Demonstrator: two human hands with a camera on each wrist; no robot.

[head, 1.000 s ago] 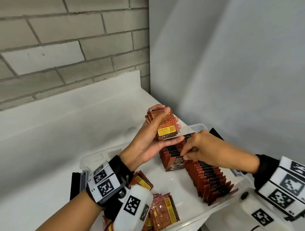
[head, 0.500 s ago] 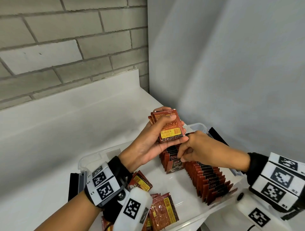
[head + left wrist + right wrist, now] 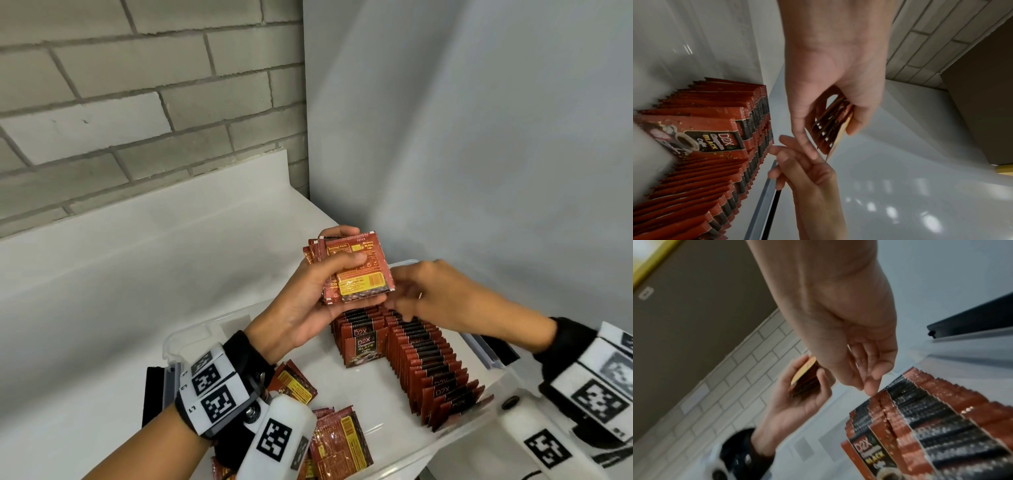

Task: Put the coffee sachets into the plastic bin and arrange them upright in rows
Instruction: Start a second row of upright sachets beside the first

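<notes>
My left hand (image 3: 318, 294) grips a stack of red coffee sachets (image 3: 356, 270) above the clear plastic bin (image 3: 191, 337), thumb across the front. The same stack of sachets (image 3: 830, 128) shows edge-on in the left wrist view. My right hand (image 3: 438, 298) hovers beside the stack's lower right corner, fingers loosely curled and holding nothing, just over the upright rows of sachets (image 3: 421, 359) in the bin. In the right wrist view, its fingertips (image 3: 869, 386) hang just above the row tops (image 3: 920, 402). A short row (image 3: 359, 342) stands left of the long one.
Loose sachets (image 3: 339, 442) lie flat at the bin's near left corner, partly under my left wrist. The bin sits on a white counter (image 3: 137, 274) in a corner between a brick wall and a grey wall. A black strip (image 3: 972, 321) runs beyond the bin's far rim.
My right hand lifted off the rows and rose to the stack's lower right corner. My left hand raised the stack slightly and turned it more face-on.
</notes>
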